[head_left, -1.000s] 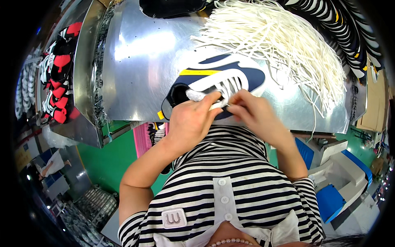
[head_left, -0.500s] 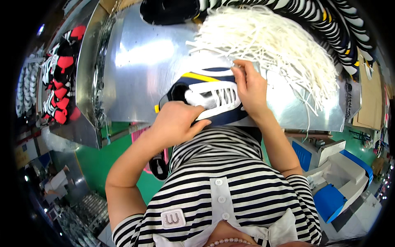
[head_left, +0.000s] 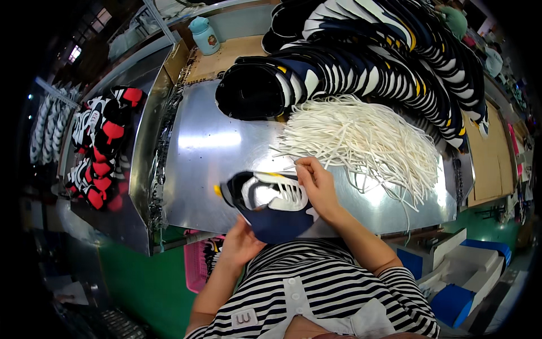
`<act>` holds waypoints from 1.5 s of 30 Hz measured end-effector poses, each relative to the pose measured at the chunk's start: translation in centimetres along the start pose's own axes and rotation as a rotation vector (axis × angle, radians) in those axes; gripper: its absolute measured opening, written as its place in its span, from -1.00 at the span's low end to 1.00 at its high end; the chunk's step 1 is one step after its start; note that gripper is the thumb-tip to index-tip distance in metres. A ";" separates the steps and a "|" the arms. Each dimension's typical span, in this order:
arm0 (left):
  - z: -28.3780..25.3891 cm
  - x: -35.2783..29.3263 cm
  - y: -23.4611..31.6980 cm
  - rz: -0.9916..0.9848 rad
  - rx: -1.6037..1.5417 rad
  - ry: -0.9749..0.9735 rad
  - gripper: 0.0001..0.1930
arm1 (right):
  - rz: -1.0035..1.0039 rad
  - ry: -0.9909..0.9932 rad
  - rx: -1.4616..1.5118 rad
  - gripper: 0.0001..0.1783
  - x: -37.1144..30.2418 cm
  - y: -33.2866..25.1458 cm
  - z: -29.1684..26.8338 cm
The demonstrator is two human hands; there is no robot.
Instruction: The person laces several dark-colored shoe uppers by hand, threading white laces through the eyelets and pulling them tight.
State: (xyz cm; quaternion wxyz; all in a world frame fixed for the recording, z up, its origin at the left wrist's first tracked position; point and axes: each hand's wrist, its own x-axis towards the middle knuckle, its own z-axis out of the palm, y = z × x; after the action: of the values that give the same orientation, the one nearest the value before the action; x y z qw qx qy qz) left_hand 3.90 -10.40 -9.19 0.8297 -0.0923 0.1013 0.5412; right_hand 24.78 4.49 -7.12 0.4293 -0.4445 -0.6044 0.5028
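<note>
A navy and white shoe upper (head_left: 282, 223) with a yellow stripe and a yellow heel tab is tilted just above the near edge of the metal table. White lacing crosses its front opening. My left hand (head_left: 241, 244) grips its near lower edge, the fingertips partly hidden behind it. Beyond the toe end, my right hand (head_left: 315, 183) has thumb and forefinger pinched on what looks like the thin end of a white shoelace (head_left: 290, 168). Close past that hand lies a big heap of loose white laces (head_left: 361, 147).
Long nested rows of similar shoe uppers (head_left: 361, 73) curve along the back right. A light blue bottle (head_left: 204, 36) stands at the far left. Red, black and white uppers (head_left: 104, 147) lie left of the metal table (head_left: 197, 164). A pink basket (head_left: 195, 265) sits below the near edge.
My left hand has shifted from atop the upper to its near lower edge, and the upper has tilted, showing more of its navy side. My right hand stays pinched. The view has swung farther up the table.
</note>
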 end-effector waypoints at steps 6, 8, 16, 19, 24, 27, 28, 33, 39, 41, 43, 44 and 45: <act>13.3 1.4 6.1 0.920 1.105 0.212 -0.44 | -0.022 0.016 -0.247 -0.76 0.6 -0.7 -3.4; 13.7 4.9 9.9 1.136 1.610 0.469 -0.64 | -0.083 0.064 -0.528 -0.72 0.3 -0.5 -6.5; 3.6 16.3 27.5 1.274 2.239 0.893 -0.60 | -0.408 -0.038 -0.991 -0.66 4.6 -0.7 -9.3; 5.2 16.1 20.7 1.476 2.148 0.796 -0.56 | -0.385 -0.033 -1.099 -0.73 6.4 -0.1 -8.9; 9.6 22.5 12.2 1.271 2.487 -0.105 -0.43 | -0.423 -0.005 -1.033 -0.88 7.1 0.4 -8.6; 11.3 28.2 10.7 0.961 2.533 -0.189 -0.51 | -0.377 0.018 -0.934 -0.91 5.4 -2.0 -8.3; 9.9 30.1 10.3 0.953 2.264 -0.072 -0.59 | -0.360 0.018 -0.858 -0.90 4.6 -3.0 -7.9; 8.5 32.9 -2.1 1.098 1.998 0.544 -0.59 | -0.301 -0.022 -0.552 -0.82 0.6 -4.4 -8.5; 9.7 29.6 5.8 0.995 1.676 0.534 -0.55 | -0.228 -0.108 -0.264 -0.83 -0.6 -7.2 -8.5; 11.1 26.2 6.6 0.769 1.511 0.469 -0.67 | -0.152 -0.144 -0.024 -0.85 0.1 -8.7 -8.5; 11.9 21.8 8.0 0.785 1.518 0.404 -0.69 | -0.103 -0.169 0.265 -0.88 0.7 -12.1 -9.3; 13.1 19.5 7.2 0.795 1.344 0.386 -0.69 | -0.200 -0.176 0.495 -0.91 0.7 -13.8 -10.9; 13.5 16.9 7.0 0.809 1.240 0.310 -0.69 | -0.348 -0.233 0.796 -0.93 0.7 -15.2 -13.1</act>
State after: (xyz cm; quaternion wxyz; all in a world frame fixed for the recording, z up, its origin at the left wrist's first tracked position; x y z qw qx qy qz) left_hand 5.08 10.77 -1.00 0.4424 0.3608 0.5285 0.6283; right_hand 35.71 6.61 9.63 0.5741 -0.0767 -0.4740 0.6633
